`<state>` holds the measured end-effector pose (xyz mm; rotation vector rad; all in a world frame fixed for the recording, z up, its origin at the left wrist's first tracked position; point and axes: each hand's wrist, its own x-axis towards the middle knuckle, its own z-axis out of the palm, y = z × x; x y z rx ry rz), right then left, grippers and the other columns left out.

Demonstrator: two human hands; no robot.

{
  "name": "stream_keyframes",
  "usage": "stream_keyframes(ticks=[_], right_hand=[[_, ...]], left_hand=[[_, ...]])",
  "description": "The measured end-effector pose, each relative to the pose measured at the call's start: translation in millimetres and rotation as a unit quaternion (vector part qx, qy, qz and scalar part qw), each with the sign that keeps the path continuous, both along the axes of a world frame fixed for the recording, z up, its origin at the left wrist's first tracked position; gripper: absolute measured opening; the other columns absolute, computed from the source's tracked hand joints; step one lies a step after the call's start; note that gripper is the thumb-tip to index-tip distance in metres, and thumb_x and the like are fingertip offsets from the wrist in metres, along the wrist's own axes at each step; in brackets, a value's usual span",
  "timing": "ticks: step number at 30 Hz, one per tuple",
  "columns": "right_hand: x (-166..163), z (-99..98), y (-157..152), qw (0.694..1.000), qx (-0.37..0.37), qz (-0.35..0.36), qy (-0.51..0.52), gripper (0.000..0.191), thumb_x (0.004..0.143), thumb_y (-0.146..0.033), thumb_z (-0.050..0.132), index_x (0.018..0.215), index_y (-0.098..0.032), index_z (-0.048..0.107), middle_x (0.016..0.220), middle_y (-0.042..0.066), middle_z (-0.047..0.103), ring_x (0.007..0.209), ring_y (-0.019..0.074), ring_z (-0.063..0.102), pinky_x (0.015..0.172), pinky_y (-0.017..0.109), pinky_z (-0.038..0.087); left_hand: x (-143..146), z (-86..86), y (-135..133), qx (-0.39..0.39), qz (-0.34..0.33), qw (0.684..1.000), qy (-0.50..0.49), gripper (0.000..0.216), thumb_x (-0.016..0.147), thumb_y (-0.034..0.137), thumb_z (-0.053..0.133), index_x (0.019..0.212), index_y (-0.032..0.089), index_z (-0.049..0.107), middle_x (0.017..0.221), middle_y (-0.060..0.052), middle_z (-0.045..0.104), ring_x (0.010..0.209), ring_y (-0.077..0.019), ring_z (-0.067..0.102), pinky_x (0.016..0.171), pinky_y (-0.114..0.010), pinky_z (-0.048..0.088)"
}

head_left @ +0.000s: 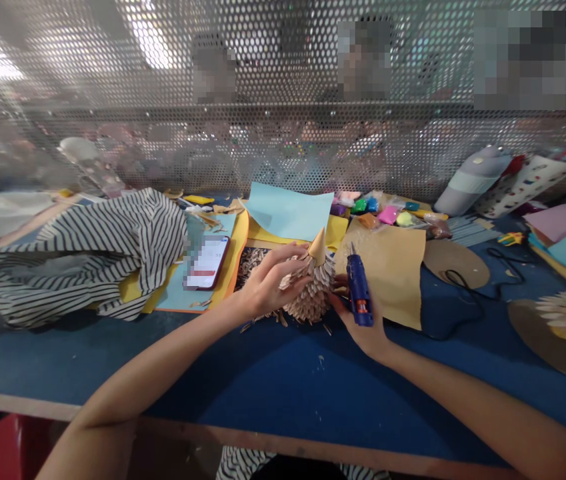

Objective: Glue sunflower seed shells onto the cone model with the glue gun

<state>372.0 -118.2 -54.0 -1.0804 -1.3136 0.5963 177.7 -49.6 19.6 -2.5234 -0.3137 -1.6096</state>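
A cone [307, 300] covered in overlapping pale husks stands in the middle of the table, its bare tan paper tip pointing up. My left hand [275, 277] curves around its upper left side, fingers against the husks just below the tip. In my right hand [365, 333] is a blue glue gun [359, 287], nozzle upward, close to the cone's right side. Some right-hand fingers reach the cone's lower edge and are partly hidden. Loose husks [253, 263] lie in a pile behind and left of the cone.
A phone [207, 262] rests on coloured paper at left, beside a striped cloth [87, 253]. Brown paper [397, 267], a cardboard disc [455, 263] and a black cord [463, 310] lie at right. A perforated metal screen [273, 147] closes the back, with people beyond. A bottle [473, 180] leans there.
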Motion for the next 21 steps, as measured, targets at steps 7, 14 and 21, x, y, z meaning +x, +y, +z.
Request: stream_keyframes(ticks=[7,14,21], right_hand=[[1.0,-2.8,0.0,1.000,0.006,-0.004,-0.001,0.024,0.080,-0.025,0.070,0.104,-0.026,0.062,0.096,0.003,0.069,0.079,0.0171,0.070,0.075,0.035,0.061],[0.7,-4.5,0.7,1.000,0.003,0.003,0.007,0.024,0.081,-0.025,0.070,0.104,-0.026,0.062,0.095,0.002,0.070,0.079,0.0166,0.070,0.075,0.033,0.061],[0.6,-6.9,1.2,1.000,0.000,0.005,0.025,0.025,0.080,-0.028,0.072,0.103,-0.026,0.061,0.097,0.002,0.069,0.079,0.0166,0.070,0.076,0.034,0.061]], left_hand=[[0.3,4.3,-4.8,-0.021,0.019,1.000,-0.002,0.037,0.088,0.019,0.066,0.121,0.016,0.050,0.111,-0.009,0.061,0.106,-0.0173,0.065,0.091,-0.035,0.061],[0.8,2.2,-3.5,-0.023,0.022,0.999,-0.001,0.034,0.089,0.017,0.064,0.120,0.015,0.050,0.111,-0.009,0.061,0.106,-0.0177,0.065,0.091,-0.034,0.061],[0.6,3.4,-5.7,-0.033,0.034,0.999,0.007,0.030,0.090,0.016,0.062,0.118,0.017,0.050,0.110,-0.009,0.061,0.105,-0.0180,0.066,0.090,-0.034,0.061]])
